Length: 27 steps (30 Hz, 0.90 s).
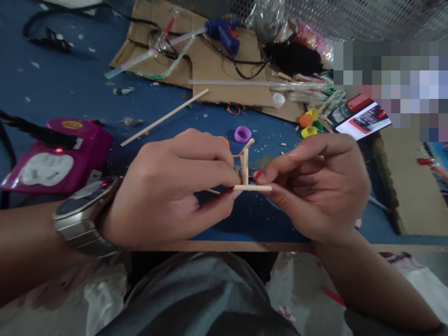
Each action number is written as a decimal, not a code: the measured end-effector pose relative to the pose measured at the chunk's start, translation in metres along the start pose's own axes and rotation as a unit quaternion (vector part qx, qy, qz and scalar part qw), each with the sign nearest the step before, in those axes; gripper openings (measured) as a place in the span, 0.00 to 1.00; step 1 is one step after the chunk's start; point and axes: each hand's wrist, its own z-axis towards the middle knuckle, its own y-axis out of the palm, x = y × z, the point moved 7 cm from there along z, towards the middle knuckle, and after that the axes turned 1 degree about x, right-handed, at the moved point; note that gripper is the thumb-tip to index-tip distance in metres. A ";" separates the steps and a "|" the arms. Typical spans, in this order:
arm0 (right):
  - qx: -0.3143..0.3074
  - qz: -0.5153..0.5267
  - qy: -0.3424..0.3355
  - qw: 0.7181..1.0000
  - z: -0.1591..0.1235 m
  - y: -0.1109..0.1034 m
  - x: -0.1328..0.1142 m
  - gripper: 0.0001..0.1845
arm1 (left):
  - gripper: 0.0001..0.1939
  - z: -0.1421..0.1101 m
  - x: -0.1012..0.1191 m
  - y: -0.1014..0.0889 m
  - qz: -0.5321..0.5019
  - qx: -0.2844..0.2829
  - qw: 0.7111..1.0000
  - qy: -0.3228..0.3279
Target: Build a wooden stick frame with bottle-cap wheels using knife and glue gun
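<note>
A small frame of pale wooden sticks (246,168) is held up in front of me, with an upright piece and a short crosspiece at the bottom. My left hand (182,182), wearing a metal watch (86,219), pinches its left side between thumb and fingers. At the right end of the crosspiece is my right hand (315,182), its thumb and forefinger pinched close together there. A small red bit (258,174) shows at the right forefinger's tip; I cannot make out what it is. Behind the frame lies a purple bottle cap (242,134).
A blue glue gun (224,33) rests on cardboard (231,70) at the back. One long stick (164,117) lies on the blue table (87,93). At left is a magenta power socket box (59,154). Coloured caps (308,122) and a lit phone (364,119) are at right.
</note>
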 end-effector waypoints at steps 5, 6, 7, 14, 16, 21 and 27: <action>0.013 0.026 0.036 0.999 0.002 -0.003 0.003 0.32 | 0.07 -0.001 -0.007 -0.001 -0.013 -0.001 1.000 -0.028; 0.014 0.028 0.039 0.999 0.003 -0.004 0.003 0.32 | 0.06 -0.001 -0.009 -0.001 -0.016 0.000 0.999 -0.033; 0.015 0.031 0.037 0.999 0.003 -0.005 0.003 0.31 | 0.06 -0.001 -0.010 -0.002 -0.021 0.003 0.999 -0.037; 0.030 0.037 0.046 0.998 0.006 -0.009 0.007 0.26 | 0.06 0.003 -0.016 -0.004 -0.083 0.026 0.994 -0.062; 0.022 0.040 0.049 0.998 0.006 -0.009 0.008 0.26 | 0.07 0.004 -0.017 -0.004 -0.093 0.028 0.993 -0.068; 0.002 0.065 0.043 0.997 0.005 -0.009 0.009 0.27 | 0.08 0.002 -0.025 -0.006 -0.106 0.041 0.987 -0.109; -0.006 0.138 0.031 0.990 0.007 -0.011 0.010 0.25 | 0.06 -0.001 -0.031 -0.006 -0.132 0.044 0.981 -0.133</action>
